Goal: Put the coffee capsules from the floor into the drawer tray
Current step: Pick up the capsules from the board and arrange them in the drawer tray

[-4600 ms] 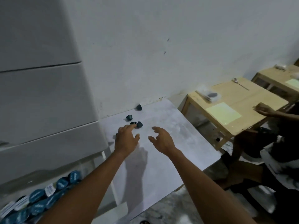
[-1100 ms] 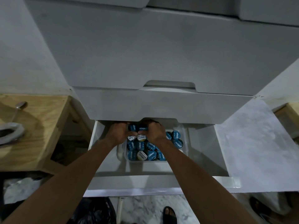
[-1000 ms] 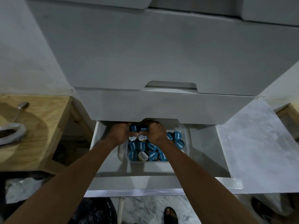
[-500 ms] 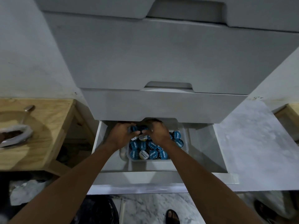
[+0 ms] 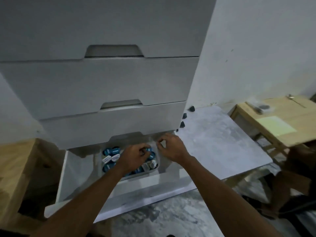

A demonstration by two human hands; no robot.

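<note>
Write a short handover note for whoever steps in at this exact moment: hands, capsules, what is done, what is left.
Left hand: low over the tray in the open bottom drawer, fingers curled; whether it holds a capsule cannot be told.
Right hand: at the tray's right edge, fingers loosely bent, nothing visible in it.
Done: the tray holds many blue-lidded capsules.
Left: at least three dark capsules on the floor, on the pale slab beside the cabinet.

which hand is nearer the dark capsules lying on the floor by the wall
Right. The right hand hovers at the tray's right edge, just below-left of the dark capsules on the grey floor sheet. The left hand is farther left, over the blue-lidded capsules in the tray.
</note>
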